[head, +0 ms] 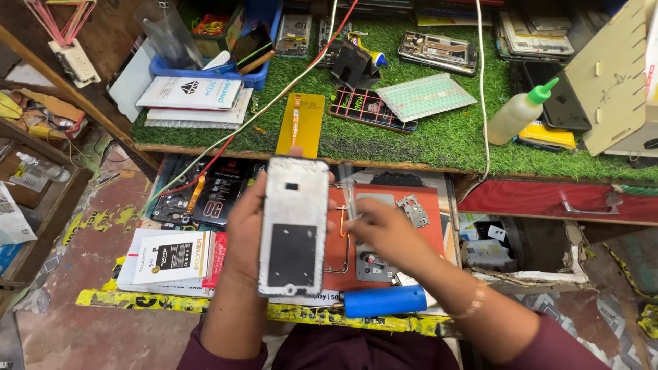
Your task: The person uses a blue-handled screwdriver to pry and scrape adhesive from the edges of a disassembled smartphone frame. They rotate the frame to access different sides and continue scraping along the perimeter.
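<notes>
The thin, light, fragile white phone frame (294, 226) is gripped edgewise by the left hand (245, 229), while a clear strip (348, 190) beside it is pinched by the right hand (380, 229).

On the green bench (439, 140) lies a flat white box (190, 92) with a dark emblem, on top of a silver pouch (195, 118). Near it lies a long yellow card (301, 125), and to the right a dark phone screen (370, 109) with a colourful edge. Lower left, a white and black box (173, 257) lies on a red and white stack (218, 259). A black packet (221, 192) with orange marks lies above it.
</notes>
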